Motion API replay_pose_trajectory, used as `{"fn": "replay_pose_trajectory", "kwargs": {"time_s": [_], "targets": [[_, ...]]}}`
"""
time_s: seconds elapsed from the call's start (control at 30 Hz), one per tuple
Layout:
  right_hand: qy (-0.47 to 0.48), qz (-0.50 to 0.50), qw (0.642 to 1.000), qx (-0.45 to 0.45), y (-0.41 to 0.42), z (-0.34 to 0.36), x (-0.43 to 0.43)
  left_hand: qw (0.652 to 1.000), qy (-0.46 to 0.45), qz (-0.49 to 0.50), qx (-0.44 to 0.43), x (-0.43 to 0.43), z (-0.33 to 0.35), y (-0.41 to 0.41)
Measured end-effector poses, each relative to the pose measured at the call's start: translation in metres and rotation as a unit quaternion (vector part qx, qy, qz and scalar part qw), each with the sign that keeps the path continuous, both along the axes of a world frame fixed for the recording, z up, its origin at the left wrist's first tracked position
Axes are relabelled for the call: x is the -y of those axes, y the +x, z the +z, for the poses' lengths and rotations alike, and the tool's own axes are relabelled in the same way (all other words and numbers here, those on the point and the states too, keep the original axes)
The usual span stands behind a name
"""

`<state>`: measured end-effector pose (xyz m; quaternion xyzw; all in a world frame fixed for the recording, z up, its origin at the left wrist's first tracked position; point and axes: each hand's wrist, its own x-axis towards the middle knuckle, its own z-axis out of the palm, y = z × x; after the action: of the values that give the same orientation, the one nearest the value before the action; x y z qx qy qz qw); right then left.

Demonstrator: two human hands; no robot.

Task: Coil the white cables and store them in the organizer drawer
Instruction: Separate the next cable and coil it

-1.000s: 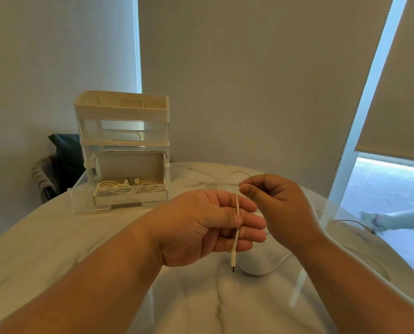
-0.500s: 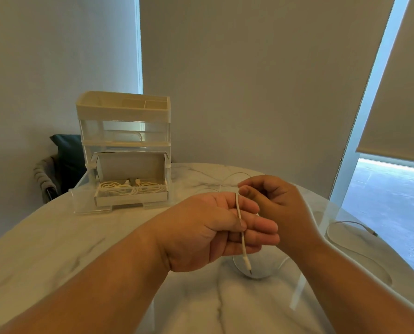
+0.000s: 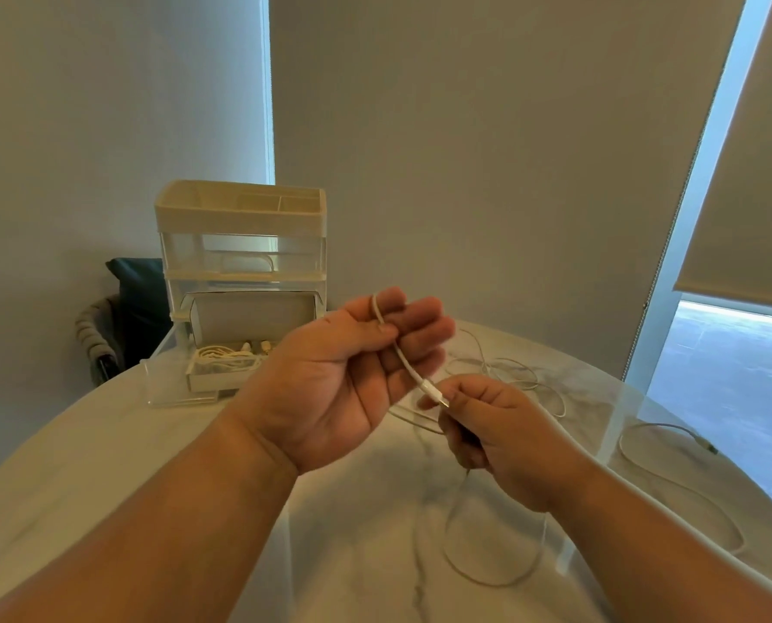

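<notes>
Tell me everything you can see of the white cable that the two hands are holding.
The white cable is thin, round and looks like smooth plastic. It bends over the forefinger of the left hand, runs slanting down across the curled fingers and ends in a short, thicker white plug. The right hand pinches that plug. Both hands hold it above the marble table; where its other end goes cannot be told.
</notes>
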<state>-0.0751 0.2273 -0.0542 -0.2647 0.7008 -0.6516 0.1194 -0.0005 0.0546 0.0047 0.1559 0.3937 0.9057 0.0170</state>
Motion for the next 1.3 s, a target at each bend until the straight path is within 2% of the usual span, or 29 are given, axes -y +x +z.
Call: {"fn": "replay_pose_trajectory", "kwargs": {"time_s": [0.2, 0.33, 0.47, 0.7, 0.8, 0.9, 1.07, 1.3], "targets": [[0.037, 0.008, 0.999, 0.018, 0.001, -0.006, 0.007, 0.998, -0.023, 0.042, 0.041, 0.006, -0.003, -0.008], [0.019, -0.037, 0.999, 0.002, -0.001, -0.007, 0.007, 0.998, -0.05, -0.02, 0.036, 0.01, -0.006, -0.008], [-0.008, -0.122, 0.992, 0.006, -0.008, -0.008, 0.005, 0.992, -0.084, -0.092, 0.003, 0.004, -0.008, -0.006], [-0.035, -0.218, 0.975, -0.029, -0.019, -0.003, -0.007, 0.981, -0.14, -0.133, 0.008, -0.003, -0.011, -0.004], [0.022, -0.192, 0.978, -0.08, -0.016, -0.003, -0.007, 0.981, -0.137, -0.137, -0.011, -0.009, -0.01, 0.001], [0.108, -0.137, 0.978, -0.112, -0.009, -0.006, -0.001, 0.992, -0.096, -0.081, -0.004, -0.013, -0.005, 0.001], [0.108, 0.003, 0.994, -0.006, 0.01, -0.005, 0.011, 0.999, 0.016, 0.021, 0.04, 0.007, -0.005, -0.016], [0.081, 0.107, 0.99, 0.052, 0.025, -0.007, 0.025, 0.985, 0.052, 0.129, 0.099, 0.019, -0.014, -0.03]]}}
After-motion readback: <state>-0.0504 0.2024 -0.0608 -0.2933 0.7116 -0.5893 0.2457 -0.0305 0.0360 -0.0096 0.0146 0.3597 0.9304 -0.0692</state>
